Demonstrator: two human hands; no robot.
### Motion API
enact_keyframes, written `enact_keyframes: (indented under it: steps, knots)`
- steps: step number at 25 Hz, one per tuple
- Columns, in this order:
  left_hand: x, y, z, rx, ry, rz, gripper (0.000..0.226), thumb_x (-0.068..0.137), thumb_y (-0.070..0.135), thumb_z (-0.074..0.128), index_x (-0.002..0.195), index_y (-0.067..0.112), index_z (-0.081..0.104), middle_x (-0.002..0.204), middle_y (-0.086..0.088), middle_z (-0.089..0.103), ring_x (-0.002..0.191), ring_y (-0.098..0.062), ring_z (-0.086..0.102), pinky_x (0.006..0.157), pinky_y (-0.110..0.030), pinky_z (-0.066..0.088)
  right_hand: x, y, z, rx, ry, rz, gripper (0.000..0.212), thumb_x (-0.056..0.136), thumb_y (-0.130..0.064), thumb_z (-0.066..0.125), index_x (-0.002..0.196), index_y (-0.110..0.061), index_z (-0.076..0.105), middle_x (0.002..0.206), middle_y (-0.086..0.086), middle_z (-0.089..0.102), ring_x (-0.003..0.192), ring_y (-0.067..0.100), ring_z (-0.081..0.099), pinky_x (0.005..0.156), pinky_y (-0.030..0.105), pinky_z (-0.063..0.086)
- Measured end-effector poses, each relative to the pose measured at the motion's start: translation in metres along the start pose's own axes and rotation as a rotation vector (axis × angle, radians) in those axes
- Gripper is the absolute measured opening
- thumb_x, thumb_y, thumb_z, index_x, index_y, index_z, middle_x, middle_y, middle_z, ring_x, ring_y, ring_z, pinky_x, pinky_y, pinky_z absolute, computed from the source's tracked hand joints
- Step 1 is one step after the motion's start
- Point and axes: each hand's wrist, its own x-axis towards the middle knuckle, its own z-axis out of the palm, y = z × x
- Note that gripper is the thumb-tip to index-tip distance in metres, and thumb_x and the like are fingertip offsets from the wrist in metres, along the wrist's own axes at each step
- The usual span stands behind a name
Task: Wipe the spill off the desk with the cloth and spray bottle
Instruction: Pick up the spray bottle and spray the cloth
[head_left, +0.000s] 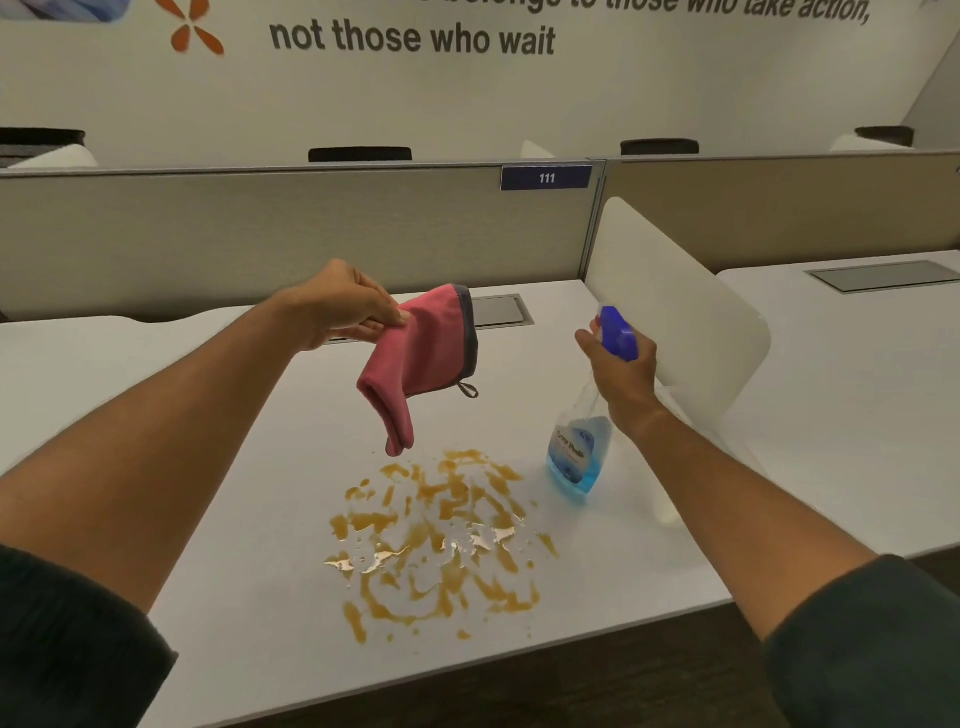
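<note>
Right now I see my left hand (337, 306) pinching the pink cloth (421, 353), which hangs above the far edge of the brown spill (441, 535) on the desk (234, 649). My right hand (623, 369) grips the spray bottle (576, 452), lifted just right of the spill.

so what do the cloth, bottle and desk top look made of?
Cloth: soft pink fabric, likely microfibre; hangs limp, grey stitched edge.
Spray bottle: clear plastic, blue liquid visible through it, opaque blue head.
Desk: smooth white, probably laminate; spill beads on it.
</note>
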Motion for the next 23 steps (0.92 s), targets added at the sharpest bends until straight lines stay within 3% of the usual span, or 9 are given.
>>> enact_keyframes:
  steps: [4, 10, 12, 15, 18, 21, 23]
  knots:
    - [0.003, -0.003, 0.003, 0.011, 0.007, -0.009, 0.009, 0.072, -0.002, 0.080, 0.073, 0.002, 0.072, 0.057, 0.001, 0.071, 0.052, -0.006, 0.067, 0.050, -0.017, 0.054, 0.023, 0.012, -0.005, -0.057, 0.046, 0.008, 0.050, 0.084, -0.029, 0.076, 0.115, -0.032, 0.037, 0.099, -0.016, 0.048, 0.082, 0.014, 0.057, 0.057, 0.011, 0.050]
    - [0.007, -0.007, 0.006, 0.033, 0.020, -0.038, 0.008, 0.072, -0.001, 0.080, 0.073, 0.003, 0.072, 0.058, -0.001, 0.072, 0.054, -0.008, 0.069, 0.050, -0.017, 0.054, 0.044, 0.023, 0.001, -0.074, 0.044, -0.021, 0.046, 0.085, -0.028, 0.075, 0.115, -0.030, 0.040, 0.093, -0.020, 0.047, 0.081, 0.014, 0.058, 0.064, 0.016, 0.051]
    - [0.008, -0.007, 0.006, 0.039, 0.025, -0.046, 0.008, 0.072, 0.000, 0.080, 0.073, 0.003, 0.073, 0.059, -0.001, 0.072, 0.054, -0.008, 0.069, 0.050, -0.017, 0.054, 0.049, 0.024, 0.003, -0.086, 0.057, -0.030, 0.046, 0.085, -0.029, 0.075, 0.117, -0.029, 0.042, 0.096, -0.014, 0.050, 0.079, 0.014, 0.058, 0.064, 0.017, 0.051]
    - [0.008, -0.006, 0.007, 0.048, 0.025, -0.049, 0.008, 0.072, 0.000, 0.080, 0.074, 0.003, 0.073, 0.059, 0.000, 0.072, 0.055, -0.007, 0.069, 0.051, -0.017, 0.054, 0.055, 0.025, 0.004, -0.135, 0.073, -0.013, 0.057, 0.085, -0.033, 0.074, 0.131, -0.019, 0.044, 0.115, -0.001, 0.051, 0.083, 0.016, 0.058, 0.077, 0.027, 0.056]
    - [0.009, -0.005, 0.007, 0.054, 0.024, -0.050, 0.008, 0.072, 0.001, 0.081, 0.075, 0.003, 0.073, 0.060, 0.000, 0.072, 0.055, -0.008, 0.069, 0.051, -0.017, 0.054, 0.056, 0.026, 0.005, -0.204, 0.049, -0.017, 0.064, 0.084, -0.035, 0.074, 0.137, -0.015, 0.043, 0.127, 0.009, 0.052, 0.103, 0.025, 0.057, 0.088, 0.037, 0.057]
    - [0.009, -0.005, 0.007, 0.061, 0.024, -0.052, 0.009, 0.071, 0.001, 0.081, 0.075, 0.003, 0.074, 0.061, -0.001, 0.073, 0.056, -0.009, 0.070, 0.051, -0.018, 0.054, 0.054, 0.025, 0.006, -0.231, 0.030, -0.028, 0.065, 0.084, -0.037, 0.074, 0.137, -0.013, 0.044, 0.128, 0.013, 0.052, 0.110, 0.030, 0.057, 0.090, 0.040, 0.056]
    - [0.008, -0.005, 0.007, 0.061, 0.026, -0.053, 0.009, 0.071, 0.001, 0.081, 0.074, 0.003, 0.074, 0.061, -0.002, 0.073, 0.056, -0.009, 0.070, 0.051, -0.018, 0.054, 0.051, 0.024, 0.005, -0.245, 0.041, -0.051, 0.062, 0.084, -0.038, 0.074, 0.133, -0.013, 0.046, 0.120, 0.012, 0.055, 0.101, 0.028, 0.058, 0.089, 0.039, 0.057]
